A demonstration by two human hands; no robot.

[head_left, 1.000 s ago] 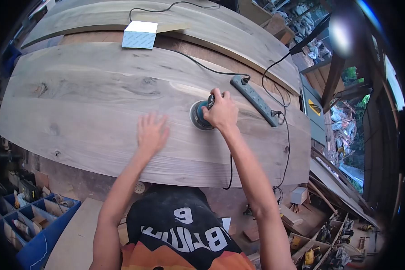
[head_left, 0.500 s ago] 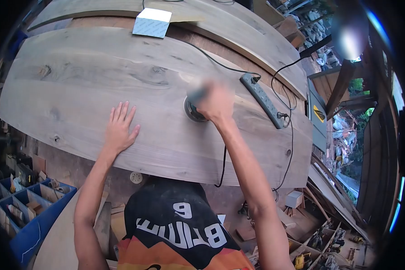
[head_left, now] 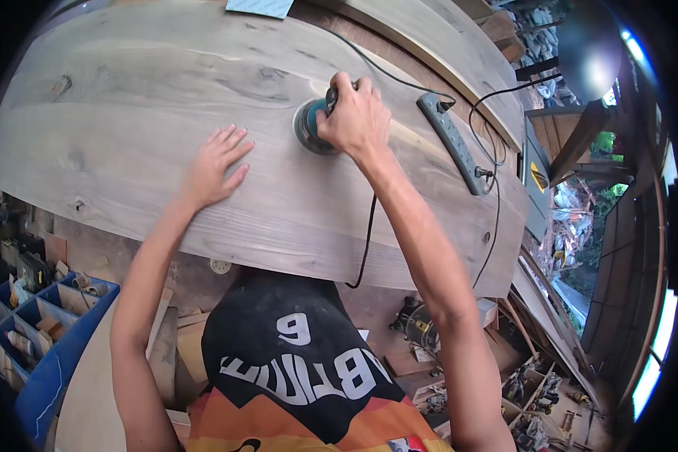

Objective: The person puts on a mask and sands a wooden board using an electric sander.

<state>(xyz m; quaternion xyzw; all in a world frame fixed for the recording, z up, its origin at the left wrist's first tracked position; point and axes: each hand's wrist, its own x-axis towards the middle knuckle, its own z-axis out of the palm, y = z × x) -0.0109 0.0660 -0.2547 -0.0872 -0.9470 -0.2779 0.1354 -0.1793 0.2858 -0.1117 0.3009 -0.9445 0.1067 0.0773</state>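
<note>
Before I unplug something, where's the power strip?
In the head view, the power strip lies right of centre on the wooden slab, near the right hand.

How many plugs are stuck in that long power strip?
2: one plug at the far end of the power strip, another plug at its near end, both right of the sander. None look hidden.

The orbital sander (head_left: 309, 126) sits on the tabletop (head_left: 135, 151), left of the power strip (head_left: 451, 143). A box (head_left: 260, 7) lies behind both; a compartmented bin (head_left: 66, 365) stands before the tabletop, at left.
</note>
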